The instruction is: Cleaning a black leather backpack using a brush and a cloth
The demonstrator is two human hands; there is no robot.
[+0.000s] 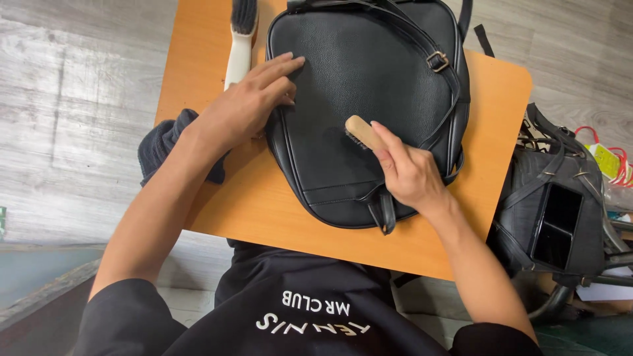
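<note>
A: Position of the backpack (369, 99)?
B: Flat on the orange table (264, 204), straps uppermost, buckle (438, 61) toward the right edge. Black, grained surface, dull patch near the centre.

A: Right hand (410, 173)?
B: Closed around a small wooden brush (361, 132), thumb and fingers pinching the handle, bristles down on the lower middle of the backpack.

A: Left hand (247, 102)?
B: Spread flat, fingers extended together, fingertips pressing the left edge of the backpack. Holding nothing.

A: Recommended handling for this step?
B: Keep left-hand pressure steady so the backpack lies still. Short, even strokes with the small brush, bristles flat against the surface. Light force only; grained material likely marks under hard scrubbing. Work around the straps rather than across the buckle.

A: Nearby items?
B: Larger brush (240, 41) with dark bristles and a pale handle, lying just beside the left hand at the table's upper left. Dark cloth (160, 142) bunched at the table's left edge, under the left wrist. Second dark bag (550, 211) on a stand, off the table to the right. Grey wood-pattern floor (72, 118) below.
</note>
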